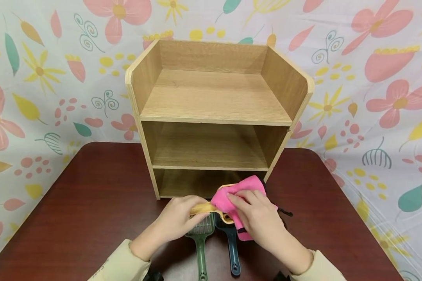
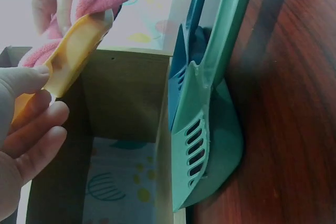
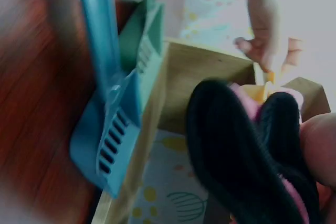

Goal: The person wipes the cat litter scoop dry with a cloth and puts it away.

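Observation:
In the head view my left hand pinches the handle of a yellow litter scoop between thumb and fingers. My right hand grips a pink cloth with black trim, bunched over the scoop's head, which it mostly hides. Below the hands a green litter scoop and a dark blue litter scoop lie side by side on the table. The left wrist view shows the yellow scoop running from my thumb into the cloth. Black trim of the cloth fills much of the right wrist view.
A light wooden shelf unit with three levels stands at the back of the dark red-brown table, just beyond the scoops. Behind it hangs a flower-patterned curtain. A black cord sticks out to the right of the cloth.

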A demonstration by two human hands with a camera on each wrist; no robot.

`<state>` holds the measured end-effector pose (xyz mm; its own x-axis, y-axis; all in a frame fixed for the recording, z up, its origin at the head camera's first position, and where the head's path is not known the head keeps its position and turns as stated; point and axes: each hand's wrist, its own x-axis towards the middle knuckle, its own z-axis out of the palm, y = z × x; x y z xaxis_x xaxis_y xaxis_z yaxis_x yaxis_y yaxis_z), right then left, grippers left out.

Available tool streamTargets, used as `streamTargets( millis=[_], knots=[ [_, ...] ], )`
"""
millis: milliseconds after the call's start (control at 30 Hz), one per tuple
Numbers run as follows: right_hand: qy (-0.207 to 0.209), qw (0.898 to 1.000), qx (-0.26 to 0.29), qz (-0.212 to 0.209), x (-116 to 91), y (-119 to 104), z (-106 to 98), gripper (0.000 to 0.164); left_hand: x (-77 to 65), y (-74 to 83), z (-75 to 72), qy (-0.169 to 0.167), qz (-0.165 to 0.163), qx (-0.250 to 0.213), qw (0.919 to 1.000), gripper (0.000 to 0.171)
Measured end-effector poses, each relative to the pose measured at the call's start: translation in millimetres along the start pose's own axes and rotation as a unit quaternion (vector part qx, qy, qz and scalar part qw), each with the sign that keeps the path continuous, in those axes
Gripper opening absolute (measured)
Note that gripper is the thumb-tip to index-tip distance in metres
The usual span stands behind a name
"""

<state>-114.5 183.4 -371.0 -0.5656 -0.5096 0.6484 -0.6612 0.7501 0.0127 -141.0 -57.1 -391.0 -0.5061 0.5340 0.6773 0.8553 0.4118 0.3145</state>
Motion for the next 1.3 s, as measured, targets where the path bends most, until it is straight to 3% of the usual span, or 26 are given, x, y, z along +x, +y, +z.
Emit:
streamTargets(
  millis=[167,433,667,867,1000,1167,1300],
  knots=[
    [-0.016,0.995,-0.081,-0.06,-1,3,5,0.035,-2.3,-1.8,3.8,0.006,0.026,-0.003,0.9996,0.017],
    [-0.083,0.981,-0.158,-0.072,-3,19,-3,0.032,-5.4,-4.6,4.9,0.009,0.024,-0.008,0.9996,0.018],
    [-0.095,0.984,-0.139,-0.065,-1,23,-16,0.042,-6.6,-7.3,1.4,-0.025,0.004,-0.009,0.9996,0.021],
    [-0.13,0.985,-0.081,-0.073,2,13,-16,0.075,-2.5,-3.6,2.0,-0.058,-0.01,0.011,0.9982,0.02],
    [-0.166,0.979,-0.091,-0.071,2,12,-14,0.094,-0.6,0.7,3.8,-0.059,-0.005,0.027,0.9979,0.021],
    [-0.138,0.976,-0.13,-0.11,-1,18,-9,0.056,-0.9,1.8,4.9,-0.057,0.011,0.036,0.9977,0.021],
    [-0.129,0.974,-0.14,-0.121,-3,26,-9,0.047,-0.5,0.2,5.1,-0.06,0.015,0.041,0.9972,0.022]
  ],
)
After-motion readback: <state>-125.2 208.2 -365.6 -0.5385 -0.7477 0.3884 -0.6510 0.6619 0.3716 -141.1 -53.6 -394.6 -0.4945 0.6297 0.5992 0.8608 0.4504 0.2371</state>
